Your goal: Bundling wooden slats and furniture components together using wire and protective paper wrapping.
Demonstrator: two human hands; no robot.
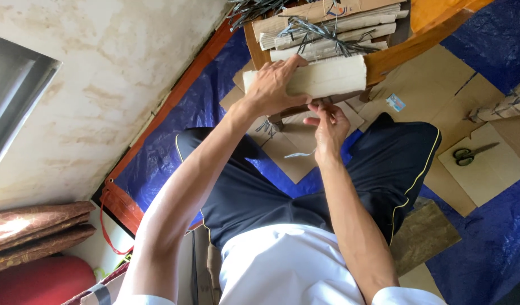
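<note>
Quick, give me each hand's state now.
Left hand: closed on the pale flat bundle.
Right hand: fingers pinching a thin strip, just below the bundle.

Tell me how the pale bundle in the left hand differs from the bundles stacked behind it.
The pale bundle is gripped by the left hand and shows no string; the stacked bundles lie untouched, with grey string across them. It looks lighter and smoother. Both are long and lie level.

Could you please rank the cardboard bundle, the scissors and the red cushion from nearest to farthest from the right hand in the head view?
From the right hand:
1. Cardboard bundle, just above, held by the left hand.
2. Scissors, on cardboard at the picture's right.
3. Red cushion, bottom-left corner.
</note>
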